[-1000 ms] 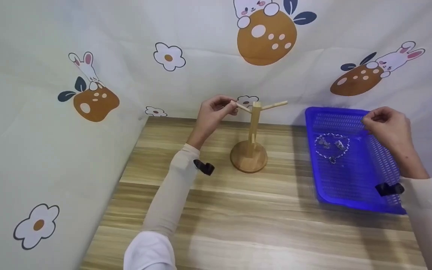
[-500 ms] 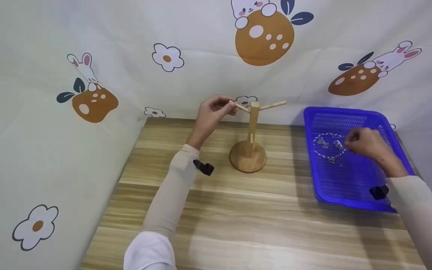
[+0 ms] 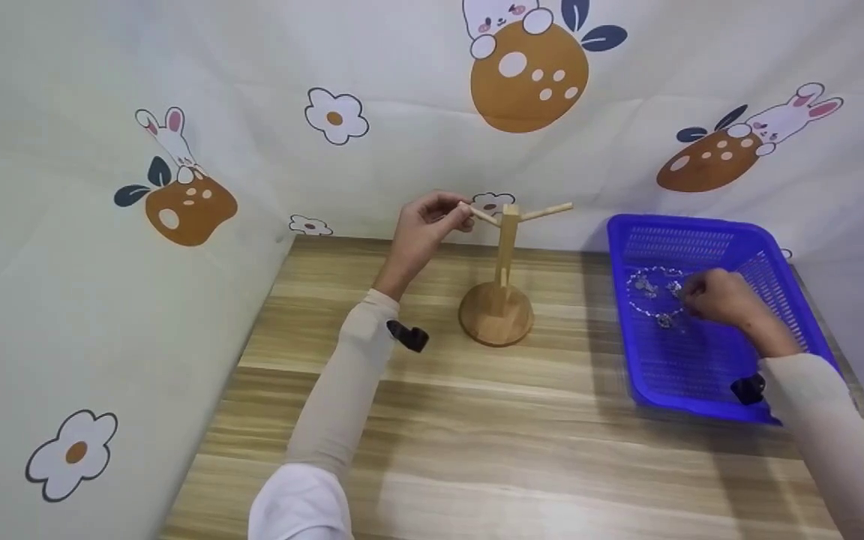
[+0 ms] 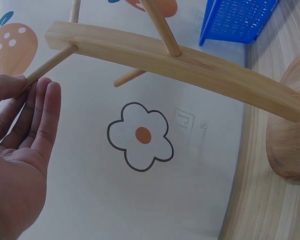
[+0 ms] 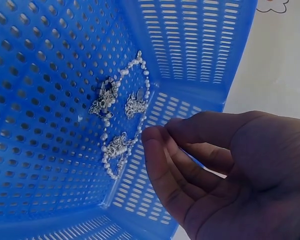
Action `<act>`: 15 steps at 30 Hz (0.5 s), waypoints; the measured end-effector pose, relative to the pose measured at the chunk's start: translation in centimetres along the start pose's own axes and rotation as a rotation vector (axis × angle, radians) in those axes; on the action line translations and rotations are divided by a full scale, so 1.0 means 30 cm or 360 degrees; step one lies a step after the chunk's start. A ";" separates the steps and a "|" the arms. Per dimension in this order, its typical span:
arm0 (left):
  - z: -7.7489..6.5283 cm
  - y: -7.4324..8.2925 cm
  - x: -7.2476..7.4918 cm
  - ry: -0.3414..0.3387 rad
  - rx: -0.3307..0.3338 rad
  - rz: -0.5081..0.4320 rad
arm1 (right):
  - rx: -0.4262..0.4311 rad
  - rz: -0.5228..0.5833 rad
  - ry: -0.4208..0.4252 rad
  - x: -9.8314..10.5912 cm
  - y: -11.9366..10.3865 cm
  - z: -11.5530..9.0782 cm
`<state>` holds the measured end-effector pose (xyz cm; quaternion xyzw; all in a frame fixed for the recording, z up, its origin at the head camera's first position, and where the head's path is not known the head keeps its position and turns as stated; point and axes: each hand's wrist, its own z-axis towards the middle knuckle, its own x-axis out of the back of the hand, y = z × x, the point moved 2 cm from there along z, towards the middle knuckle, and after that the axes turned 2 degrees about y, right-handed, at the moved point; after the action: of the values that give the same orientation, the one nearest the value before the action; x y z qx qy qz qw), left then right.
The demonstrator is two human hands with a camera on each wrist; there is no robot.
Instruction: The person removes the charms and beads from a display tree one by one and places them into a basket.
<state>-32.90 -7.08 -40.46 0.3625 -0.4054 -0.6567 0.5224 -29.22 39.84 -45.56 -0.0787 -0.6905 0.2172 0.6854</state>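
My left hand (image 3: 426, 234) pinches the end of one peg (image 4: 52, 64) on a wooden jewelry stand (image 3: 507, 244) between thumb and fingers. The stand is upright on its round base (image 3: 496, 330), with bare pegs sticking out from the post. At the right, my right hand (image 3: 724, 301) is inside the blue basket (image 3: 636, 360), fingers bent and thumb near the index fingertip. Nothing shows between those fingertips in the right wrist view. Just beyond them lie a loop of white beads (image 5: 146, 80) and several small silver chain heaps (image 5: 135, 105) on the basket floor.
The wood-grain table (image 3: 432, 420) carries the stand and the basket. Behind and to the left hangs a pale printed cloth (image 3: 252, 60), close behind the stand. High perforated walls (image 5: 190, 45) surround the jewelry.
My right hand has moved left and down from over the basket's right side to beside the jewelry. My left hand keeps its pinch on the peg; the stand has not moved.
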 end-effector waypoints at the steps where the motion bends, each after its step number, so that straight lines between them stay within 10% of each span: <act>1: 0.001 0.000 -0.001 -0.0002 0.0001 -0.0002 | -0.0010 0.0015 0.0005 0.000 -0.001 0.001; 15: -0.013 -0.030 0.038 -0.0071 -0.0016 0.0104 | 0.0005 0.0158 0.0263 0.035 -0.116 -0.004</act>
<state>-33.12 -8.14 -41.50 0.3318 -0.4253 -0.6491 0.5364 -28.49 37.18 -43.18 -0.1295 -0.6266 0.2447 0.7285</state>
